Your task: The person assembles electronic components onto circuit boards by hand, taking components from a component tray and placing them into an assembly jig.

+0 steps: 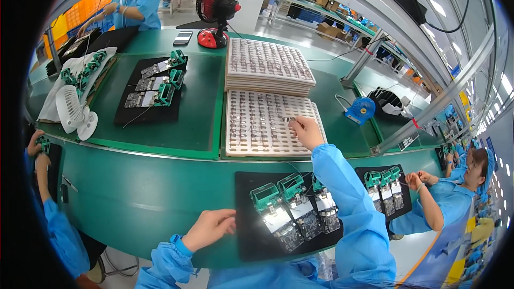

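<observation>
My right hand (306, 132) reaches over the front white tray (228, 128), its fingers closed on a small greyish part (289, 121). Rows of small parts with thin wires fill much of this tray, and bare slots show along its near edge. Beside the left edge of a black mat (247, 243), my left hand (210, 229) is held with loosely stretched fingers and nothing in it. Several circuit boards with green plastic frames lie on that mat, among them a board (305, 219) in the middle. My right forearm partly covers the rightmost one.
Behind the front tray rises a stack of white trays (270, 64). More boards lie on a black mat (147, 116) to the left. A red-black fan (214, 8), a white fan (69, 107) and a blue fan (360, 110) stand around. Co-workers sit at both sides.
</observation>
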Demonstrator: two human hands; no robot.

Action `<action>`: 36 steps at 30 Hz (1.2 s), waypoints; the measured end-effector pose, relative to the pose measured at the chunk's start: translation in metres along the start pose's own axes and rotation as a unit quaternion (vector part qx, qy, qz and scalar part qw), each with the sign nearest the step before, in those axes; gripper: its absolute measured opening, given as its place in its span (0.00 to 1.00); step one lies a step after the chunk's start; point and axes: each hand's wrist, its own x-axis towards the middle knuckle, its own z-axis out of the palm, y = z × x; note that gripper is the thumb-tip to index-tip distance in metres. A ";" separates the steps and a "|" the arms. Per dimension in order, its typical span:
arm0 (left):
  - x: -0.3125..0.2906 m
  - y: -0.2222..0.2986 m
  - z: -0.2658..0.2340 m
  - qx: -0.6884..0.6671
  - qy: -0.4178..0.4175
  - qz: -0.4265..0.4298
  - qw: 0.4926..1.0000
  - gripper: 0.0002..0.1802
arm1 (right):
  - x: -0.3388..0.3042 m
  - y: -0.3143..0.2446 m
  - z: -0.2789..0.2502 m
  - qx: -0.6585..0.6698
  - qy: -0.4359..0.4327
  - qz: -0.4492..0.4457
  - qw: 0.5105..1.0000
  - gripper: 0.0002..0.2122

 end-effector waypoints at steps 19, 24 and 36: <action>0.073 0.084 0.120 -0.133 0.033 0.118 0.984 0.07 | -0.229 -0.073 -0.080 0.328 -0.139 0.125 0.926 0.08; 0.105 0.077 0.144 0.024 0.029 0.164 0.986 0.09 | -0.250 -0.048 -0.081 0.194 -0.039 0.096 0.976 0.07; 0.166 0.081 0.170 0.328 0.070 0.337 0.880 0.05 | -0.229 -0.008 -0.066 -0.062 0.053 -0.002 0.997 0.06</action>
